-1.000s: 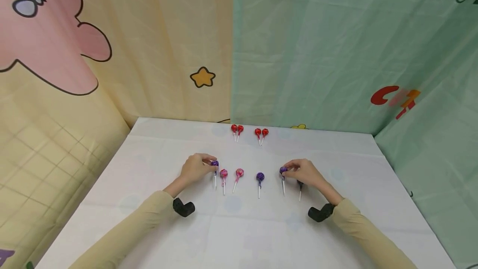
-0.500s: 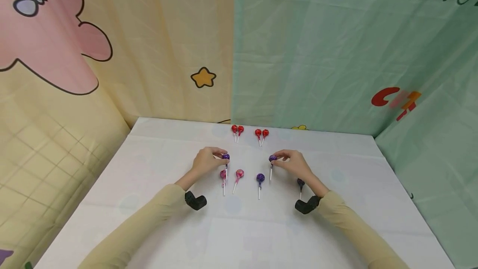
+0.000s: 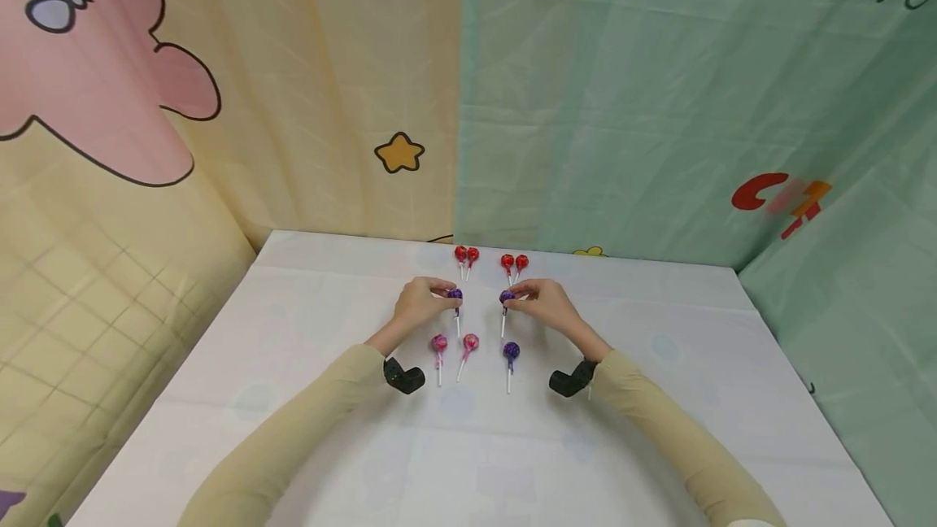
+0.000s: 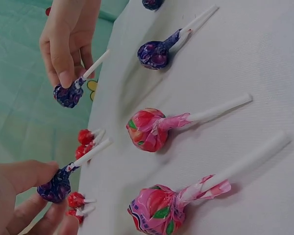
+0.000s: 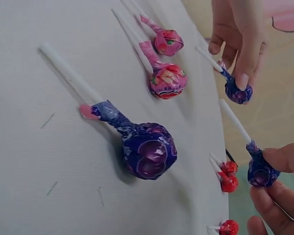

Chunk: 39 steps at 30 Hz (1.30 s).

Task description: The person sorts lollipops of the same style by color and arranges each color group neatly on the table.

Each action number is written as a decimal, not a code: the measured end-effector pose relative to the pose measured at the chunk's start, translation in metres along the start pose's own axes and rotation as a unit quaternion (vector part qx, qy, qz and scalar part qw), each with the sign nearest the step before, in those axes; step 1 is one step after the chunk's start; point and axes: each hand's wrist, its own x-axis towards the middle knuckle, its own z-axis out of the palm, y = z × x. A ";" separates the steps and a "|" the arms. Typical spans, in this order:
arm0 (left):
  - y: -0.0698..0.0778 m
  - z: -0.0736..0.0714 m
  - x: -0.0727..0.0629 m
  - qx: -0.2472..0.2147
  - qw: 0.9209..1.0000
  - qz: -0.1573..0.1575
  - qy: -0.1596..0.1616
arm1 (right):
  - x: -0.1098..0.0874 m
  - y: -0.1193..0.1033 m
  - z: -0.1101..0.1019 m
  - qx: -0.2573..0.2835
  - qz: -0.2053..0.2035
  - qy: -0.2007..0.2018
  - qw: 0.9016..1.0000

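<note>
My left hand (image 3: 420, 302) pinches a purple-wrapped lollipop (image 4: 55, 188) by its round head, the white stick hanging down toward me in the head view. Opposite it, my right hand (image 3: 547, 305) pinches another purple lollipop (image 5: 260, 170) the same way. Both are raised between the red lollipops and the nearer row. On the table below the left hand lie two pink lollipops (image 3: 438, 344), side by side. A third purple lollipop (image 3: 511, 351) lies to their right, below the right hand. One more purple lollipop (image 4: 152, 4) is mostly hidden by the right wrist in the head view.
Two red lollipops (image 3: 460, 254) lie as a pair near the back edge of the white table (image 3: 351, 462), and another red pair (image 3: 507, 262) sits just right of them. Printed curtains (image 3: 337, 88) hang behind the table. Black wrist cameras (image 3: 404, 377) are strapped at both cuffs.
Both hands have moved inward and toward the back of the table, each carrying its purple lollipop. The lollipops lying on the table have kept their places.
</note>
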 end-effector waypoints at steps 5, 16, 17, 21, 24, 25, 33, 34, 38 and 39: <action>0.000 0.004 0.010 -0.001 1.000 -0.008 0.011 | 0.016 -0.008 0.007 -0.007 0.010 0.001 1.000; -0.003 0.006 0.032 0.000 1.000 -0.007 0.028 | 0.044 -0.019 0.016 -0.031 0.004 0.009 0.999; -0.004 0.006 0.034 0.001 1.000 -0.006 0.030 | 0.046 -0.019 0.018 -0.031 0.004 0.011 0.999; -0.007 0.007 0.041 0.005 0.999 -0.005 0.033 | 0.057 -0.017 0.025 -0.030 0.011 0.016 0.999; -0.008 0.007 0.046 0.005 0.999 -0.008 0.033 | 0.064 -0.015 0.030 -0.024 0.025 0.015 0.999; -0.009 0.008 0.048 0.004 0.999 -0.011 0.032 | 0.066 -0.015 0.032 -0.020 0.030 0.014 0.999; -0.011 0.013 0.053 0.009 0.999 -0.025 0.028 | 0.073 -0.017 0.041 -0.027 0.050 0.004 0.998; -0.011 0.014 0.053 0.012 0.999 -0.023 0.028 | 0.074 -0.017 0.042 -0.032 0.048 0.006 0.998; -0.012 0.015 0.055 0.012 0.999 -0.019 0.025 | 0.078 -0.017 0.046 -0.057 0.048 0.013 0.997; -0.013 0.016 0.055 0.014 0.999 -0.017 0.024 | 0.078 -0.017 0.046 -0.061 0.047 0.013 0.997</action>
